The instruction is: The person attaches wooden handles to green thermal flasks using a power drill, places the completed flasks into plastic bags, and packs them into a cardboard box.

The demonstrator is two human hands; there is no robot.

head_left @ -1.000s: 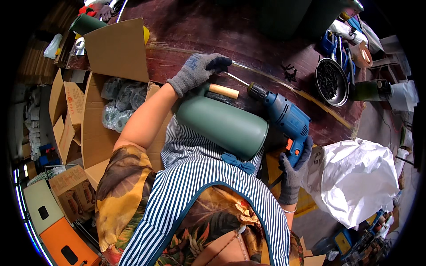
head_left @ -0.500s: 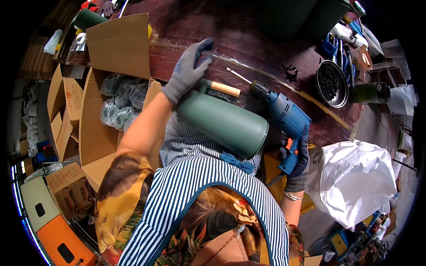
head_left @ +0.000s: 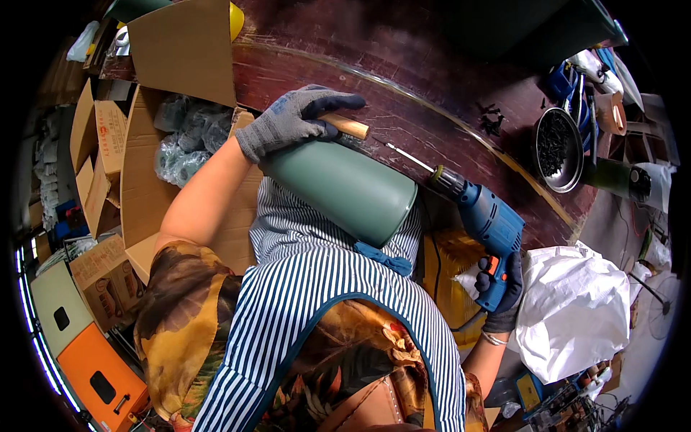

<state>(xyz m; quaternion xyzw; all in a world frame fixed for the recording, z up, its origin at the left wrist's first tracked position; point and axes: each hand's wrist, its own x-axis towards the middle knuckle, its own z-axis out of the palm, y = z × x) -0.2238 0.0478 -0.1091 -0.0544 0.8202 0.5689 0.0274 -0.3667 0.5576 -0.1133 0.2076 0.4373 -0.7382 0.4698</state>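
A green cylindrical vessel [head_left: 344,189] lies on its side against my striped apron at the edge of the dark red table [head_left: 403,93]. A light wooden handle [head_left: 347,126] sticks out at its far end. My left hand [head_left: 295,121], in a grey knit glove, wraps over that end and grips the wooden handle. My right hand [head_left: 502,288], in a dark glove, holds the grip of a blue electric drill [head_left: 484,218]. The drill's long thin bit [head_left: 404,154] points left toward the wooden handle.
Open cardboard boxes [head_left: 144,165] with bubble-wrapped items [head_left: 186,137] stand at my left. A round dark dish of small black screws [head_left: 558,147] sits on the table at right, more loose screws [head_left: 491,119] beside it. A white plastic bag [head_left: 572,309] lies at lower right. An orange case [head_left: 93,374] is lower left.
My left hand, lifted with fingers spread half a second ago, has come back down and closed on the wooden handle. The drill stays in my right hand.
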